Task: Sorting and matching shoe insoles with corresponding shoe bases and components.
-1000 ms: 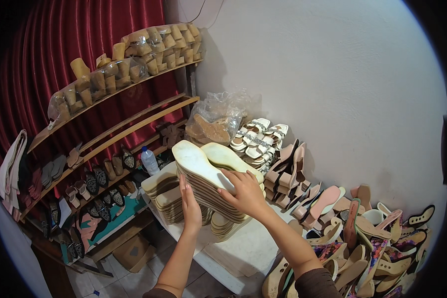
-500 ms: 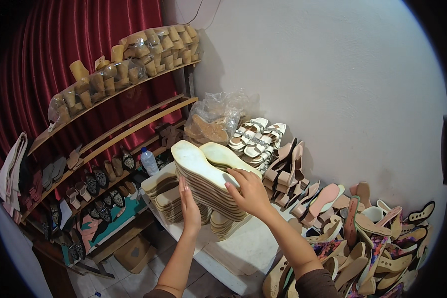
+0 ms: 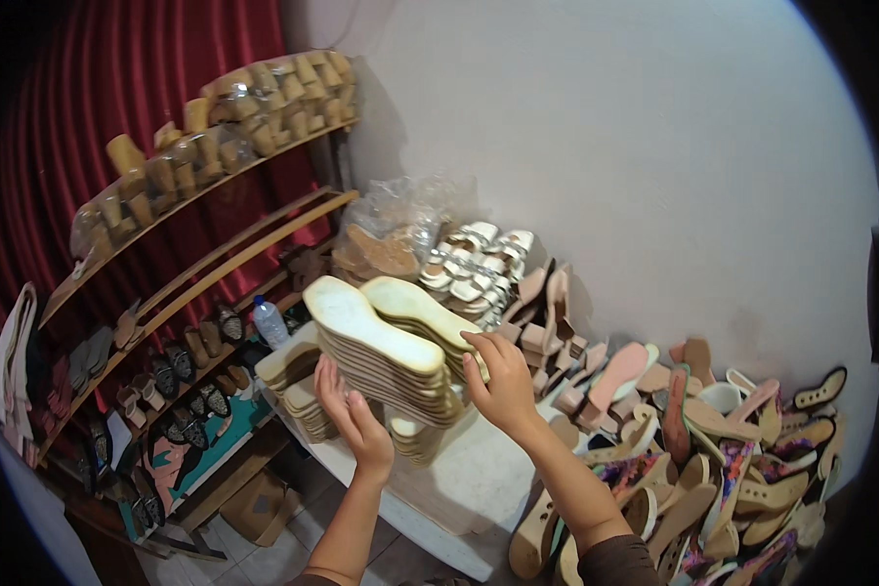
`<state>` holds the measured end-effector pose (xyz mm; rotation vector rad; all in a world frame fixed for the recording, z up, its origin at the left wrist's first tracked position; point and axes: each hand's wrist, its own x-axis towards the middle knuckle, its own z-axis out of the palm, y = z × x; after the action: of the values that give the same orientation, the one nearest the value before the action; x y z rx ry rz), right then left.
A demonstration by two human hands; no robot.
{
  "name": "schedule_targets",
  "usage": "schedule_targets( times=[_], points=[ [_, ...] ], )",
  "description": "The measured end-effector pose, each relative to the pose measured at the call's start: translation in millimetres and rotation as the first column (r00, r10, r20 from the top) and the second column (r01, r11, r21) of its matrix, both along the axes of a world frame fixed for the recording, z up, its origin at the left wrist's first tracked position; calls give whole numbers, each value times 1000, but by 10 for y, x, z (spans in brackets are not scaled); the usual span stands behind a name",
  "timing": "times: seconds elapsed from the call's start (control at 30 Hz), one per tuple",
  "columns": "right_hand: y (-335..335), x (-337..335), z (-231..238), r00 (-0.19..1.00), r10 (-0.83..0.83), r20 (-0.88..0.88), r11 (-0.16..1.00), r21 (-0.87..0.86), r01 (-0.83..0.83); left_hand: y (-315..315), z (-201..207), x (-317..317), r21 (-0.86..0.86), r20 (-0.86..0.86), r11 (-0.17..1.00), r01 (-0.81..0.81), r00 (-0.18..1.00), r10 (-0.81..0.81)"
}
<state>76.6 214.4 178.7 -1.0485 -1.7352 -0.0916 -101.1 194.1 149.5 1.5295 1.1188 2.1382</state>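
Two tall stacks of cream-coloured shoe soles [image 3: 376, 332] stand side by side on the white table, their pale top pieces facing up. My left hand [image 3: 356, 418] is beside the lower left side of the front stack, its fingers extended and holding nothing. On the other side my right hand [image 3: 501, 379] has its fingers apart, the fingertips at the edge of the rear stack; whether they touch it I cannot tell. More piles of soles [image 3: 293, 376] stand to the left and underneath, partly hidden by the front stack.
Assorted soles and sandals [image 3: 693, 449] are heaped on the right. White sandals [image 3: 479, 264] and a clear plastic bag [image 3: 400, 225] lie behind the stacks. A water bottle [image 3: 270, 324] stands left, near wooden racks [image 3: 215, 264] of shoes and heels. A cardboard box [image 3: 261, 508] sits on the floor.
Both hands have eased off the front stack, the left dropping lower with its fingers loosening, the right shifting off the stack's top toward the right. The whole view has swung slightly.
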Motion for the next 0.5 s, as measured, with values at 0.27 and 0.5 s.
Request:
schedule_targets(
  times=[0.27, 0.5],
  points=[
    [-732, 716, -429, 956, -207, -209, 977, -93, 192, -488, -174, 962, 112, -288, 951, 289, 925, -247],
    [-1597, 1681, -739, 899, -394, -190, 892, -313, 325, -888, -403, 2098, -34, -341, 868, 496, 810, -477]
  ],
)
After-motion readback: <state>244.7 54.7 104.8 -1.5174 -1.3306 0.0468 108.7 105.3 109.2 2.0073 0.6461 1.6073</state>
